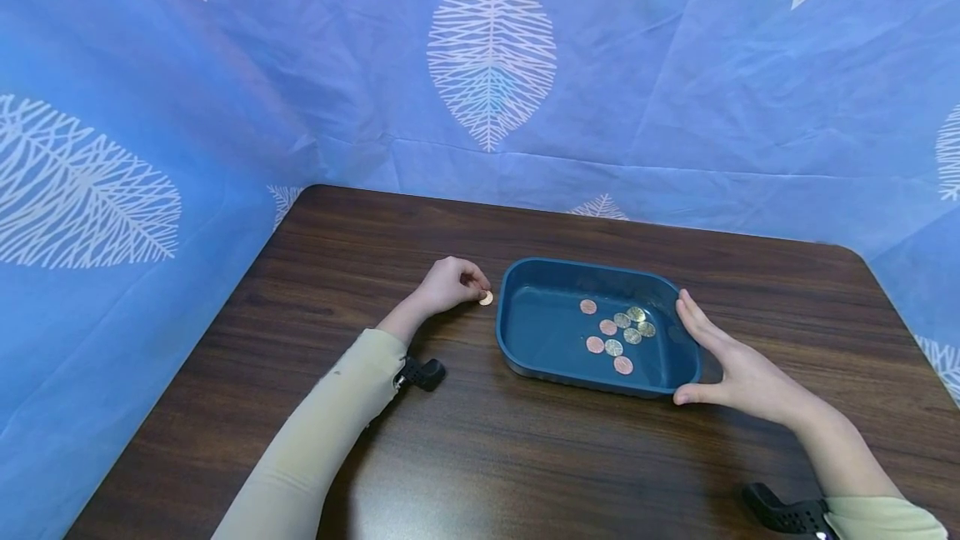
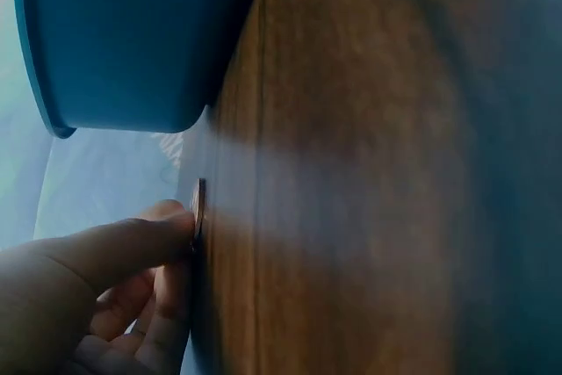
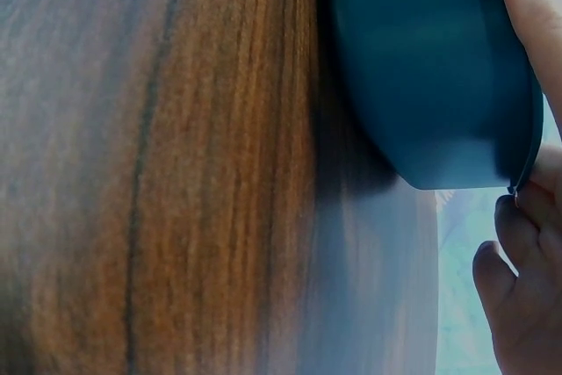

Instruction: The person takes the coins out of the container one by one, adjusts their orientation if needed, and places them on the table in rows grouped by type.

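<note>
In the head view my left hand (image 1: 452, 283) is at the left of a blue rectangular tray (image 1: 528, 367), pinching a small coin (image 1: 486, 298) between thumb and fingertips. The left wrist view shows this coin (image 2: 199, 204) seen nearly edge-on, close to the tabletop. Inside the tray lie several coins, some copper-coloured like one coin (image 1: 623, 366) near the front wall, others silvery or yellowish. My right hand (image 1: 738, 373) rests against the tray's right end, its fingers straight and the thumb spread toward the front corner. The right wrist view shows the fingers (image 3: 518, 230) at the tray's rim.
A dark wood-grain table (image 1: 525, 473) with rounded back corners carries the tray. Blue cloth (image 1: 360, 48) with white leaf prints hangs behind it and on the left. Each wrist bears a black strap device (image 1: 423, 373).
</note>
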The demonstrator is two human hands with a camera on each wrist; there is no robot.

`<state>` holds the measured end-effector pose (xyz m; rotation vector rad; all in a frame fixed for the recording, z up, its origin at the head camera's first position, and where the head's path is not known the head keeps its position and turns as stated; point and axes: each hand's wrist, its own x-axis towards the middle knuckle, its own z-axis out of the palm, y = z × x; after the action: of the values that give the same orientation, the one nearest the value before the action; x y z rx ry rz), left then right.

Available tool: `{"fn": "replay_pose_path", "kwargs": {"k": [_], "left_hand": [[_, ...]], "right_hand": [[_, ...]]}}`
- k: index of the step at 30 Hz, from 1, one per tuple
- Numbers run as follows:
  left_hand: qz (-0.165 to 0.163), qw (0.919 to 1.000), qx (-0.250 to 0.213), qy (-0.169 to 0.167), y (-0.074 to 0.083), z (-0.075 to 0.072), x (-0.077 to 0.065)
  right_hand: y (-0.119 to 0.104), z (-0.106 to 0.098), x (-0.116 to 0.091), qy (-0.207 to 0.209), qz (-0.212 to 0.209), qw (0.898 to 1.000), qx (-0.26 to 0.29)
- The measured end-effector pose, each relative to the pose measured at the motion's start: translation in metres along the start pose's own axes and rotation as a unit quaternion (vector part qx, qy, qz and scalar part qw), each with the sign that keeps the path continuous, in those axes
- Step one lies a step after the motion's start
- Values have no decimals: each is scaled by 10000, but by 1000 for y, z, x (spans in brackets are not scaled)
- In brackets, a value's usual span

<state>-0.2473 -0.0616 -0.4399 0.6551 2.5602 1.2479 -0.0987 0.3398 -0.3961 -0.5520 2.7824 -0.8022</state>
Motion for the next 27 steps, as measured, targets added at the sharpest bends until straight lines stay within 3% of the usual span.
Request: {"fn": "replay_pose_path", "kwargs": {"k": [14,19,23,27], "left_hand": [[-53,9999,52,74,3,2,-3],[-89,9990,-199,390,3,-2,-3],[20,9953,-587,772,15,-8,-1],[282,9900,-976,976,38,-11,1]], "right_hand": [[2,2,-1,35,-34,10000,31],[1,3,-1,19,-75,9999,76],[1,3,-2,27,-105,9999,90],[0,3,-2,56,-134,9999,61]]}}
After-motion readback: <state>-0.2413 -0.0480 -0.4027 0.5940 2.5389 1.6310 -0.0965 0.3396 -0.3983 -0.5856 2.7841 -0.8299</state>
